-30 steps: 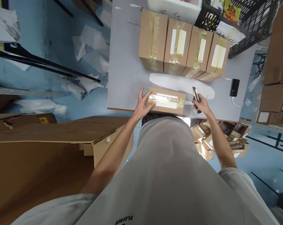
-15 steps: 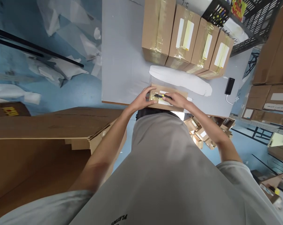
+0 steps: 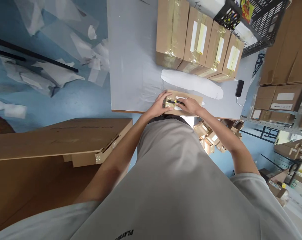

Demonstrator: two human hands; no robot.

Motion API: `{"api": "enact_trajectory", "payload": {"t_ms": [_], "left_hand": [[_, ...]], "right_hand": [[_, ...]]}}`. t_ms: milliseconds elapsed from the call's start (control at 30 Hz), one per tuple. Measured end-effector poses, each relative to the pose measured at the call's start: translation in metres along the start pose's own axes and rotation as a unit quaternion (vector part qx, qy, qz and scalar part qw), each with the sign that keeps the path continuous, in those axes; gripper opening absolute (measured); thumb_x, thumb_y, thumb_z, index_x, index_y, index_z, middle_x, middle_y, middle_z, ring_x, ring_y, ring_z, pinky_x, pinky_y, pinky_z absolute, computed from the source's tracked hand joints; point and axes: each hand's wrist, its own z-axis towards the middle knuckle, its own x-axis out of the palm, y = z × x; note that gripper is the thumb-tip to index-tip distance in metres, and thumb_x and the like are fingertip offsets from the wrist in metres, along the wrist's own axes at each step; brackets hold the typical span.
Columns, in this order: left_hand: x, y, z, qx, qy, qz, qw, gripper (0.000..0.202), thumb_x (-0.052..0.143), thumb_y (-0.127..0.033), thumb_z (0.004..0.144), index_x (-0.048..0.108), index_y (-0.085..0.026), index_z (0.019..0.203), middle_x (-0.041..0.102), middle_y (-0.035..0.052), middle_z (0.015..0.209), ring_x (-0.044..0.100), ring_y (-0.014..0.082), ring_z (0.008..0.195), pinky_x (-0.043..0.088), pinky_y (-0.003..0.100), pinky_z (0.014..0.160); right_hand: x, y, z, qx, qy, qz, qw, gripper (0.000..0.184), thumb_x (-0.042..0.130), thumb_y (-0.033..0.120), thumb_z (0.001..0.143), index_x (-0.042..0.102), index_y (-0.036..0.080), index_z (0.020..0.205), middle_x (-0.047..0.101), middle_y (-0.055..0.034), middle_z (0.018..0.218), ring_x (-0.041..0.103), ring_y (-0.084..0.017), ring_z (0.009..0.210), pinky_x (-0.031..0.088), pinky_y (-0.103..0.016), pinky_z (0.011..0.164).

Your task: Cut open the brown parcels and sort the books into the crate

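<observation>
A small brown cardboard box [image 3: 188, 95] with clear tape and a white label lies at the table's near edge, close against my body. My left hand [image 3: 159, 106] grips its left end, thumb on the near side and fingers on the far side. In my right hand [image 3: 190, 106] is a black and yellow utility knife [image 3: 175, 101], held low over the taped top with its tip pointing left, between my left thumb and fingers. Whether the blade is in the tape, I cannot tell. Just beyond the box lies a long white wrapped bundle [image 3: 192, 84].
Several taped cartons [image 3: 172, 30] stand in a row on the grey table [image 3: 133, 66]. Behind them is a black plastic crate [image 3: 260, 36]. A phone [image 3: 239, 88] with a cable lies at the right. A large open carton [image 3: 66, 136] stands left of me.
The view has shifted slightly. My left hand keeps its grip on the box, and the knife tip sits a little nearer the box's left end.
</observation>
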Motion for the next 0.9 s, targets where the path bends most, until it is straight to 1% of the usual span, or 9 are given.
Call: {"api": "enact_trajectory", "payload": {"t_ms": [100, 233, 333, 400, 500, 600, 700, 833, 900], "left_hand": [[0.001, 0.001, -0.001, 0.010, 0.005, 0.007, 1.000, 0.096, 0.090, -0.059, 0.088, 0.052, -0.027, 0.169, 0.031, 0.0165, 0.186, 0.025, 0.0418, 0.177, 0.031, 0.060, 0.141], [0.003, 0.003, -0.002, 0.016, 0.005, -0.004, 1.000, 0.097, 0.091, -0.060, 0.088, 0.051, -0.028, 0.170, 0.028, 0.0165, 0.188, 0.021, 0.0425, 0.178, 0.028, 0.063, 0.141], [0.006, 0.005, -0.001, 0.019, -0.001, -0.014, 1.000, 0.098, 0.092, -0.061, 0.087, 0.051, -0.028, 0.170, 0.027, 0.0166, 0.188, 0.021, 0.0431, 0.178, 0.027, 0.063, 0.142], [0.006, 0.006, 0.000, 0.024, -0.004, -0.013, 1.000, 0.100, 0.092, -0.062, 0.087, 0.051, -0.027, 0.170, 0.028, 0.0175, 0.187, 0.021, 0.0432, 0.178, 0.027, 0.062, 0.142], [0.007, 0.006, 0.001, 0.028, -0.004, 0.002, 1.000, 0.101, 0.091, -0.063, 0.087, 0.050, -0.025, 0.171, 0.028, 0.0191, 0.187, 0.022, 0.0436, 0.177, 0.028, 0.062, 0.142], [0.006, 0.004, 0.001, 0.026, -0.001, 0.028, 0.999, 0.099, 0.090, -0.062, 0.089, 0.049, -0.027, 0.171, 0.029, 0.0180, 0.188, 0.022, 0.0414, 0.178, 0.028, 0.060, 0.142], [0.006, 0.002, 0.000, 0.022, 0.002, 0.045, 0.999, 0.097, 0.087, -0.061, 0.090, 0.047, -0.029, 0.173, 0.030, 0.0170, 0.187, 0.022, 0.0390, 0.178, 0.031, 0.059, 0.141], [0.005, 0.001, 0.001, 0.021, -0.008, 0.057, 0.998, 0.100, 0.087, -0.065, 0.088, 0.047, -0.029, 0.173, 0.035, 0.0177, 0.185, 0.025, 0.0411, 0.177, 0.034, 0.062, 0.140], [0.005, 0.001, 0.002, 0.022, -0.011, 0.061, 0.998, 0.102, 0.087, -0.066, 0.087, 0.048, -0.028, 0.173, 0.038, 0.0184, 0.183, 0.028, 0.0427, 0.175, 0.036, 0.063, 0.138]], "right_hand": [[0.002, 0.003, -0.003, 0.014, -0.003, -0.001, 1.000, 0.056, 0.040, 0.062, 0.119, 0.077, 0.022, 0.132, 0.086, -0.0127, 0.118, 0.075, -0.033, 0.103, 0.044, -0.033, 0.082], [0.002, 0.007, -0.007, 0.036, -0.001, 0.013, 0.999, 0.055, 0.041, 0.060, 0.119, 0.076, 0.022, 0.138, 0.086, -0.0119, 0.120, 0.076, -0.032, 0.106, 0.044, -0.032, 0.081], [0.001, 0.015, -0.009, 0.060, 0.006, 0.011, 0.998, 0.056, 0.043, 0.061, 0.119, 0.076, 0.022, 0.141, 0.086, -0.0118, 0.117, 0.076, -0.032, 0.106, 0.046, -0.032, 0.083], [-0.002, 0.024, -0.010, 0.085, 0.004, -0.012, 0.996, 0.056, 0.043, 0.060, 0.119, 0.077, 0.021, 0.140, 0.086, -0.0131, 0.117, 0.077, -0.033, 0.106, 0.048, -0.034, 0.085], [-0.009, 0.044, -0.014, 0.117, -0.008, -0.090, 0.989, 0.054, 0.045, 0.057, 0.119, 0.075, 0.019, 0.143, 0.085, -0.0182, 0.119, 0.078, -0.036, 0.109, 0.050, -0.038, 0.090], [-0.020, 0.067, -0.017, 0.126, 0.000, -0.175, 0.976, 0.051, 0.044, 0.050, 0.120, 0.071, 0.016, 0.147, 0.084, -0.0235, 0.124, 0.079, -0.039, 0.113, 0.052, -0.042, 0.093], [-0.029, 0.084, -0.019, 0.114, 0.021, -0.221, 0.968, 0.047, 0.042, 0.041, 0.121, 0.069, 0.013, 0.148, 0.082, -0.0270, 0.127, 0.078, -0.040, 0.119, 0.053, -0.044, 0.095], [-0.034, 0.093, -0.017, 0.094, 0.039, -0.235, 0.967, 0.044, 0.038, 0.022, 0.118, 0.070, 0.008, 0.145, 0.080, -0.0297, 0.129, 0.077, -0.039, 0.125, 0.054, -0.045, 0.100], [-0.034, 0.094, -0.016, 0.088, 0.040, -0.235, 0.967, 0.044, 0.038, 0.016, 0.116, 0.070, 0.006, 0.144, 0.080, -0.0298, 0.130, 0.077, -0.039, 0.126, 0.055, -0.046, 0.102]]}}
